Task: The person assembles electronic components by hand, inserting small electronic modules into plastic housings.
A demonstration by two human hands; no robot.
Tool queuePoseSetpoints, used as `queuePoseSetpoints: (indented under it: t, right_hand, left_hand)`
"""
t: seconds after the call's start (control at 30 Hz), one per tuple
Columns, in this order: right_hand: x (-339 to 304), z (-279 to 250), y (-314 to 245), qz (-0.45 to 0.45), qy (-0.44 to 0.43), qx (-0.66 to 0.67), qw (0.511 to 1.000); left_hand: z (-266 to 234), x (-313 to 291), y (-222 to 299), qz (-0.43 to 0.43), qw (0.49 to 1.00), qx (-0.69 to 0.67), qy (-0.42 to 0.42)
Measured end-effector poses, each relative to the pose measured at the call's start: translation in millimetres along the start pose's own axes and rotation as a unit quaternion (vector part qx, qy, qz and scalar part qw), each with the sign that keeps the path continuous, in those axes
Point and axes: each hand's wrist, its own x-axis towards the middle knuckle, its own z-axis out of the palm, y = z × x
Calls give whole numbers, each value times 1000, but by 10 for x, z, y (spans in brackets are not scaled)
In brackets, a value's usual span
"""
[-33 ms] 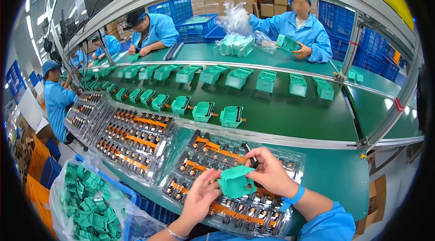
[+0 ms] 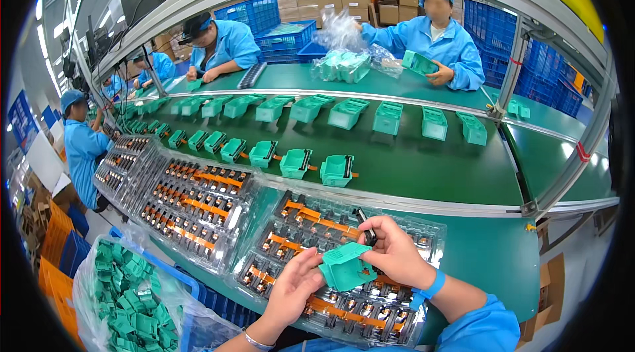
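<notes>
My left hand (image 2: 297, 284) grips the left side of a green plastic housing (image 2: 347, 269), its fingers and thumb at the edge. My right hand (image 2: 395, 254) holds a small black strip-like part (image 2: 364, 225) between its fingers, just above the housing. The right thumb rests at the housing's upper right edge. How far the black part extends behind the fingers is hidden. Under both hands lies a clear plastic tray (image 2: 433, 236) with rows of black parts bearing orange flex strips (image 2: 350, 313).
Ahead, a green conveyor belt (image 2: 423, 173) carries two rows of green housings (image 2: 337, 170). More clear trays (image 2: 192, 210) lie leftward. A bagged bin of green pieces (image 2: 135, 299) stands lower left. A metal frame post (image 2: 569, 160) rises at right. Across the belt, a co-worker (image 2: 443, 44) holds a housing.
</notes>
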Motion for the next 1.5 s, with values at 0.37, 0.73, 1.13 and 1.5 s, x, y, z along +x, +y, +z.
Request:
queuePoseSetpoints:
  t: [0.37, 0.73, 1.13, 1.5]
  right_hand:
    - [35, -202, -43, -54, 90, 154, 982]
    - [-52, -46, -217, -206, 31, -219, 953]
    - [-72, 11, -187, -126, 83, -264, 953]
    - [-43, -34, -110, -86, 57, -300, 948]
  left_hand:
    - [43, 42, -97, -1, 996, 62, 58]
    - [-44, 49, -156, -1, 994, -41, 97]
    - [24, 22, -162, 22, 998, 19, 60]
    - [31, -3, -137, 22, 998, 29, 45]
